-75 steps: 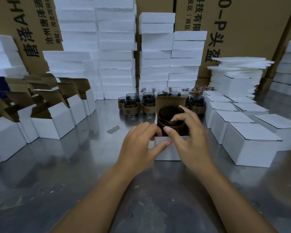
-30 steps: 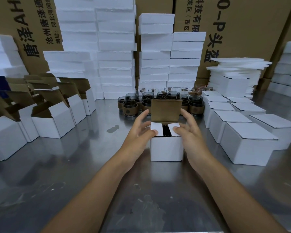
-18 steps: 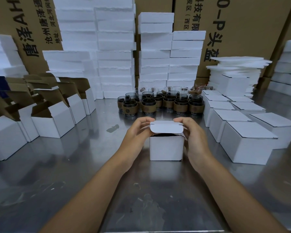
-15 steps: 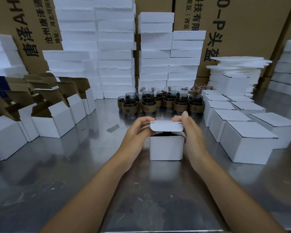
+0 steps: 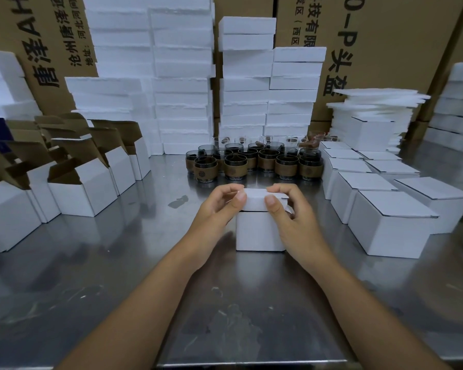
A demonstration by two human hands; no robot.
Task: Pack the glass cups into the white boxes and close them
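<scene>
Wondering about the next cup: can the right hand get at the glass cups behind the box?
Probably yes, once it lets go: the right hand grips the lid of the white box, and the glass cups stand just beyond it with only bare table between.

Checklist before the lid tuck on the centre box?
1. Grip: left hand and right hand both pinch the lid. Ok.
2. Lid seated: it is down over the white box, but its front flap appears untucked and a side flap pokes out at the right. Not ok.
3. Cup inside: hidden by the lid. Cannot tell.
4. Box flat on the steel table. Ok.
5. Free table between it and the closed boxes on the right. Ok.
6. Glass cups upright behind it; open boxes waiting at left. Ok.
</scene>
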